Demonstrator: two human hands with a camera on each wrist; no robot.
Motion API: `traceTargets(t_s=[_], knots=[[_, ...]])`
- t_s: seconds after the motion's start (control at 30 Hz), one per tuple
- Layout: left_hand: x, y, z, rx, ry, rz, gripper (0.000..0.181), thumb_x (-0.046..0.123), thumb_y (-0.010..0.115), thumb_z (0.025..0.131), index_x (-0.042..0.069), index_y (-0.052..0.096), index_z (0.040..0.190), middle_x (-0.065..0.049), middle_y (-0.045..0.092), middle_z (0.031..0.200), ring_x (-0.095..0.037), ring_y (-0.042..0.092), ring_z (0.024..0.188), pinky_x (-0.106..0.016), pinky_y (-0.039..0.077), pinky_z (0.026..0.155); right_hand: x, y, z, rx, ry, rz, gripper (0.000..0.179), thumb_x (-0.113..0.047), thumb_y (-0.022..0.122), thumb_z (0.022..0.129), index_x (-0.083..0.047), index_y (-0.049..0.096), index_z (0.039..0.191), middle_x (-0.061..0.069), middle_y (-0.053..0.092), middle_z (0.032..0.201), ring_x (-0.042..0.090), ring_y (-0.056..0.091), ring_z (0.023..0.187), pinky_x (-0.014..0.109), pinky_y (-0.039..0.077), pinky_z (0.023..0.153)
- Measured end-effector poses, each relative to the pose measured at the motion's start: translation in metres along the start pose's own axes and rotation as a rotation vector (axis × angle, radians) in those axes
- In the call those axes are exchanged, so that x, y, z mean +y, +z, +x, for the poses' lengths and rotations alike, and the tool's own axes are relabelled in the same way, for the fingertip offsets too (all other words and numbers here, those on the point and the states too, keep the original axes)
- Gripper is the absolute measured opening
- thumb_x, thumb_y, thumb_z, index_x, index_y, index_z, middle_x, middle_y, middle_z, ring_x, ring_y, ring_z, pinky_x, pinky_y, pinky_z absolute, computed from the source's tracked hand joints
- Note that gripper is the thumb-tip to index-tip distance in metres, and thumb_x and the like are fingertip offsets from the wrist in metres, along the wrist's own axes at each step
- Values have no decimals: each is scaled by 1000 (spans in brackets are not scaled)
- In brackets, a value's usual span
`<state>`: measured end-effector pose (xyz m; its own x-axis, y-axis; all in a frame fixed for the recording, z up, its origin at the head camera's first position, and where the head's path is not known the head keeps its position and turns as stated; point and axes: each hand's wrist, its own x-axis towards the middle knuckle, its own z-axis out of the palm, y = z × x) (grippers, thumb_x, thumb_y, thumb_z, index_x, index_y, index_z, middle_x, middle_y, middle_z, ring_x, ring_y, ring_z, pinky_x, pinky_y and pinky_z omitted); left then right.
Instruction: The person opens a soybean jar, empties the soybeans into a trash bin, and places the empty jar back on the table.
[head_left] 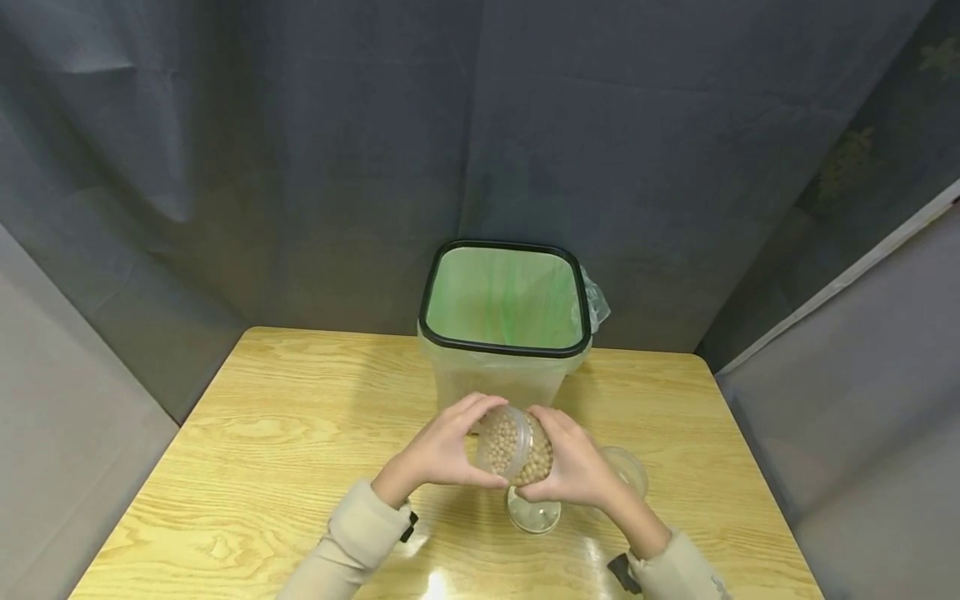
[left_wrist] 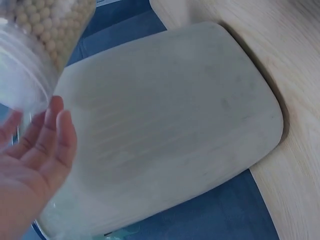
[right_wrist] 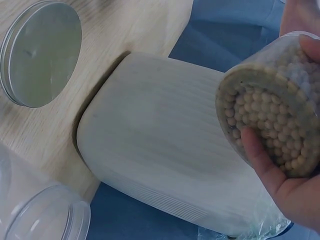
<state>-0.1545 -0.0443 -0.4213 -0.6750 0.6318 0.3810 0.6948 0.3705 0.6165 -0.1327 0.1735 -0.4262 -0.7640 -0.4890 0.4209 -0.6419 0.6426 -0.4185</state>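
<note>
Left hand (head_left: 450,446): fingers and thumb curled round the left end of the jar.
Right hand (head_left: 576,458): gripping the right end, thumb against the base; both hands touch the jar, so neither is nearer.
Jar (head_left: 517,446): held between the two palms, above the table (head_left: 262,433) — tipped on its side, long axis running roughly left to right, base toward the right hand.
Jar's look: clear, round-walled, packed with small pale beans (right_wrist: 270,117); a ridged collar circles it nearer the left hand. Whether that end is open, I cannot tell.
Lid (head_left: 534,514): round, silver-edged, on the table below the jar.
Second jar (head_left: 628,471): clear, beside the right hand.
Bin (head_left: 491,379): straight ahead, beyond the jar — black rim, green liner.
Curtain (head_left: 337,167): dark grey, behind everything.
</note>
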Motion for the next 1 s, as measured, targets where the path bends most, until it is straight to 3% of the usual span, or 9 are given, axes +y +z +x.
traceTargets(t_s=[0.13,0.23,0.3,0.43,0.5,0.6,0.73,1.0], knots=[[4,2,0,21,-138,40,76,48,78,62,8,50,120,-3,58,106,-14,56,88,-25,49,73,-1,1,0,-3,5,-16,89,-35,83,46,1,48,119,11,57,105,22,57,89,36,51,70],[6,1,0,20,-174,102,82,54,75,64,6,50,124,-7,56,117,-21,56,100,-33,48,80,0,1,0,-9,15,-18,89,-34,84,46,2,48,119,12,57,106,23,57,90,37,51,71],[6,-1,-1,5,-138,115,91,51,77,61,7,44,133,-9,47,131,-25,47,115,-41,44,89,0,2,-1,-15,22,-17,90,-34,84,46,3,48,120,12,57,107,24,57,92,39,51,72],[2,-5,-1,-70,45,77,104,39,84,57,14,31,142,-7,24,147,-25,27,131,-48,34,98,0,1,-2,-23,27,-20,91,-34,84,46,3,47,120,12,58,106,24,58,91,38,52,72],[0,-5,-1,-104,127,54,100,30,85,57,15,33,141,-8,26,146,-23,27,131,-45,33,99,0,1,-3,-25,27,-16,91,-34,84,46,3,47,121,12,58,106,24,58,90,37,52,70],[0,-5,0,-108,166,54,93,22,85,57,15,38,138,-7,35,140,-20,34,126,-39,35,99,0,1,-3,-27,27,-14,91,-34,84,46,2,46,121,12,57,106,23,57,90,36,52,70],[2,-5,0,-70,114,57,91,26,86,56,13,42,135,-3,43,130,-17,45,115,-34,40,94,0,2,-3,-25,29,-18,90,-34,84,46,1,47,120,10,57,105,22,57,90,36,52,70],[7,0,2,29,-68,99,71,46,76,66,5,51,119,-5,59,105,-15,57,87,-25,49,72,-3,5,-3,3,24,-12,90,-35,83,45,0,47,120,11,57,108,22,57,92,38,51,72]])
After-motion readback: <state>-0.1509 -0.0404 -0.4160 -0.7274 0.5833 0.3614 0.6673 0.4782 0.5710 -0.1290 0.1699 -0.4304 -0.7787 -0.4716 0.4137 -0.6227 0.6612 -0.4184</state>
